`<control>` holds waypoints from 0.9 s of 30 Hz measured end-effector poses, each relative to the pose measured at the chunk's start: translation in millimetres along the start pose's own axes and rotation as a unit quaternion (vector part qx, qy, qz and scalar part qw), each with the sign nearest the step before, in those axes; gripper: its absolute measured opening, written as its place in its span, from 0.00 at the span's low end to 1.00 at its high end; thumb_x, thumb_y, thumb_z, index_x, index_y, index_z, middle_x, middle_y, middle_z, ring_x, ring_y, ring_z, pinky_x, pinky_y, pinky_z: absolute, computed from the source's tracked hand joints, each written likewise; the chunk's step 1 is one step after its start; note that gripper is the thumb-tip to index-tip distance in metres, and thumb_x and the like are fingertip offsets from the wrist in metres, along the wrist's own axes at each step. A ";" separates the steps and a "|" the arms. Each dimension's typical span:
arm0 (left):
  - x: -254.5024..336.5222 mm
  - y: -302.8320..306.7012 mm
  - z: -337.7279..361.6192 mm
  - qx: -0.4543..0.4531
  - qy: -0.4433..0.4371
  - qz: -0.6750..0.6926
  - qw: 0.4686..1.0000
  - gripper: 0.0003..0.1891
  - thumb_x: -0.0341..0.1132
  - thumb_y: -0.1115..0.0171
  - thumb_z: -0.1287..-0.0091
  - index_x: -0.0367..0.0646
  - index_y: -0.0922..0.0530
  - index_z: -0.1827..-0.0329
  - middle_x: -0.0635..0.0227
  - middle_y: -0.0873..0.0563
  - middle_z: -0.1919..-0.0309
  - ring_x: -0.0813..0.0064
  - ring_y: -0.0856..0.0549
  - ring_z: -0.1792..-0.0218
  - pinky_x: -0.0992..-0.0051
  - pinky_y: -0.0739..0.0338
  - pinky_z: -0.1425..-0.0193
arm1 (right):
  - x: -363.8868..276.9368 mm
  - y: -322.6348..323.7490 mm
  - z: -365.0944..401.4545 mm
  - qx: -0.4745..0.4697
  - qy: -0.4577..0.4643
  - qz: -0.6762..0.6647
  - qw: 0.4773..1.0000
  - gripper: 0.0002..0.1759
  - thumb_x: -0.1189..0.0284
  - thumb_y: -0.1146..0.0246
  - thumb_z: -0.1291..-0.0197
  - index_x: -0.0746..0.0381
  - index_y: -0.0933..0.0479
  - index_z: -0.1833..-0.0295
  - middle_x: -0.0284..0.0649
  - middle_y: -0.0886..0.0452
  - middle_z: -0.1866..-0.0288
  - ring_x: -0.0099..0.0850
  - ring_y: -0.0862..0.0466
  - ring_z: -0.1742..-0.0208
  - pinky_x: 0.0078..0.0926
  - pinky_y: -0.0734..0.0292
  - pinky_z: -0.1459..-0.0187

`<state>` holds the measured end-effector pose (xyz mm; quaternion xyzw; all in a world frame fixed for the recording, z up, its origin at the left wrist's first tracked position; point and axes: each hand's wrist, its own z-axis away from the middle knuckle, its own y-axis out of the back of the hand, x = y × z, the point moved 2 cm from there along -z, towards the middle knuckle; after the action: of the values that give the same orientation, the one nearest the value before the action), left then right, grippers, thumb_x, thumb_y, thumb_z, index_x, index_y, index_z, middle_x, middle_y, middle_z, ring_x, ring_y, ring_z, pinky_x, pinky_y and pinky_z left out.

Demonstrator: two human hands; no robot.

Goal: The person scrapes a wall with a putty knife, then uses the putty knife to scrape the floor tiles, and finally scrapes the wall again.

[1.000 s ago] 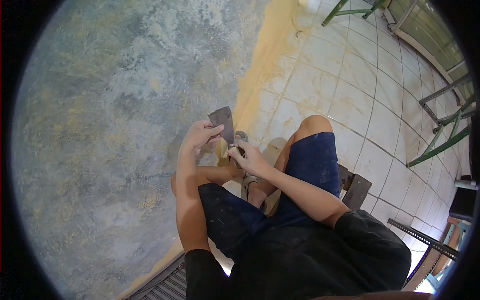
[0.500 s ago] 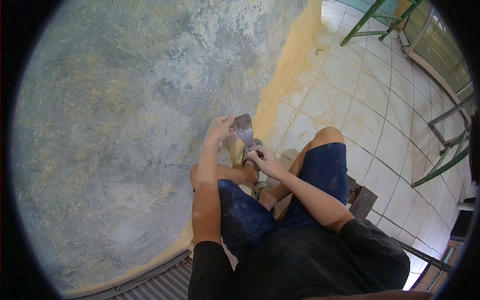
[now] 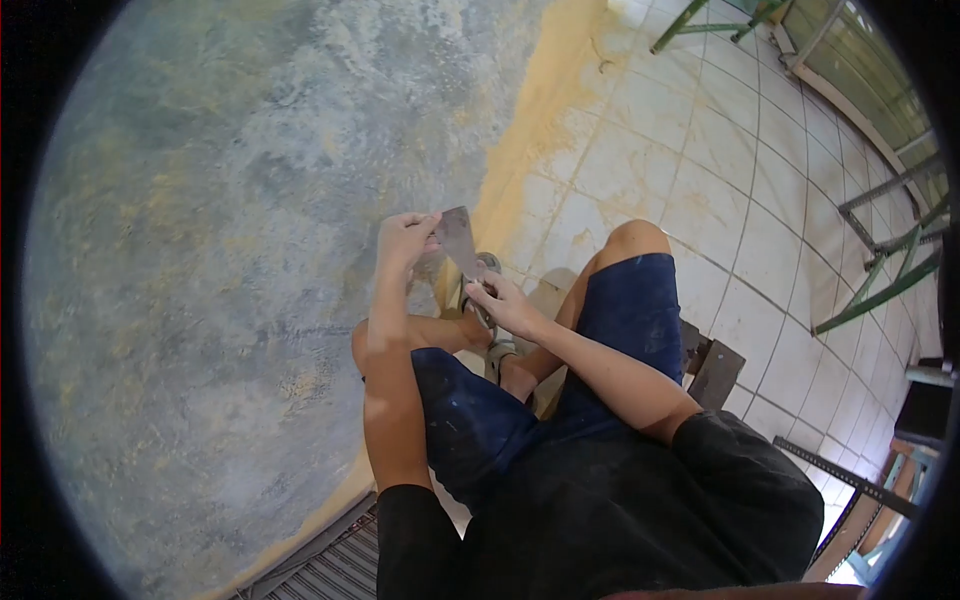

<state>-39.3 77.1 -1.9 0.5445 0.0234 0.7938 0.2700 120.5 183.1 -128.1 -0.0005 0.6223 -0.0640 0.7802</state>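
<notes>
A putty knife with a wide metal blade (image 3: 456,238) is between my two hands, above my feet. My right hand (image 3: 504,303) is closed around its handle, low on the tool. With its fingers at the blade's upper left corner, my left hand (image 3: 406,242) pinches or touches the edge. The blade points up and slightly left, and its flat face shows dark smears. Left of my hands is a wall (image 3: 250,260) with mottled grey, blue and yellow plaster.
Yellow dust (image 3: 530,120) lies along the wall's foot on the white tiled floor (image 3: 640,160). Green metal legs (image 3: 880,298) stand at the right. A grey grate (image 3: 330,560) lies at the bottom left. A dark low seat (image 3: 716,372) shows beside my thigh.
The view has shifted, so the wall, floor and my body sit further left and up. Both hands keep nearly the same pose on the putty knife.
</notes>
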 end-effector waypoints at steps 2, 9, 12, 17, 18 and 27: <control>-0.8 2.5 -1.6 0.040 -0.021 -0.017 0.999 0.13 0.36 0.30 0.30 0.30 0.13 0.62 0.64 0.13 0.72 0.77 0.13 0.73 0.79 0.18 0.70 | -15.8 2.4 7.0 0.020 0.015 0.015 1.000 0.23 0.55 0.36 0.30 0.68 0.21 0.52 0.48 0.17 0.66 0.38 0.17 0.64 0.36 0.23 0.56; -1.6 7.9 -3.5 0.041 -0.008 -0.064 0.997 0.13 0.35 0.31 0.30 0.29 0.13 0.60 0.63 0.13 0.73 0.77 0.13 0.75 0.79 0.19 0.72 | -20.6 1.5 9.4 0.079 0.095 0.088 0.988 0.25 0.58 0.31 0.37 0.67 0.23 0.45 0.60 0.15 0.58 0.59 0.14 0.53 0.47 0.21 0.51; -4.9 11.6 -6.3 0.049 0.013 -0.096 0.994 0.14 0.36 0.30 0.30 0.29 0.12 0.60 0.64 0.13 0.73 0.79 0.14 0.74 0.79 0.21 0.70 | -26.7 2.0 12.3 0.087 0.101 0.104 0.986 0.23 0.62 0.31 0.38 0.64 0.23 0.43 0.58 0.15 0.56 0.57 0.14 0.52 0.45 0.20 0.50; -9.5 14.6 -12.6 0.040 -0.012 -0.114 0.993 0.15 0.38 0.26 0.33 0.31 0.12 0.61 0.69 0.13 0.72 0.82 0.19 0.71 0.77 0.25 0.63 | -30.2 3.3 14.1 0.085 0.124 0.131 0.980 0.18 0.66 0.31 0.41 0.64 0.23 0.49 0.59 0.17 0.61 0.58 0.15 0.55 0.46 0.21 0.54; -8.5 13.9 -12.0 0.040 -0.010 -0.115 0.993 0.15 0.38 0.26 0.33 0.31 0.12 0.61 0.69 0.13 0.72 0.82 0.19 0.71 0.77 0.25 0.63 | -31.0 3.4 14.8 0.093 0.135 0.127 0.978 0.18 0.67 0.31 0.41 0.64 0.24 0.50 0.58 0.17 0.63 0.58 0.15 0.57 0.46 0.21 0.56; -11.0 15.5 -15.6 0.051 -0.009 -0.111 0.992 0.14 0.38 0.25 0.34 0.31 0.12 0.63 0.71 0.14 0.72 0.82 0.20 0.72 0.77 0.27 0.64 | -26.4 2.6 11.5 0.096 0.129 0.119 0.980 0.18 0.67 0.31 0.39 0.66 0.23 0.49 0.59 0.16 0.61 0.58 0.15 0.57 0.46 0.21 0.55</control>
<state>-56.4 62.8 -12.5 0.5590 0.1220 0.7516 0.3283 126.2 187.4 -100.1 0.1571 0.7040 -0.0296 0.6920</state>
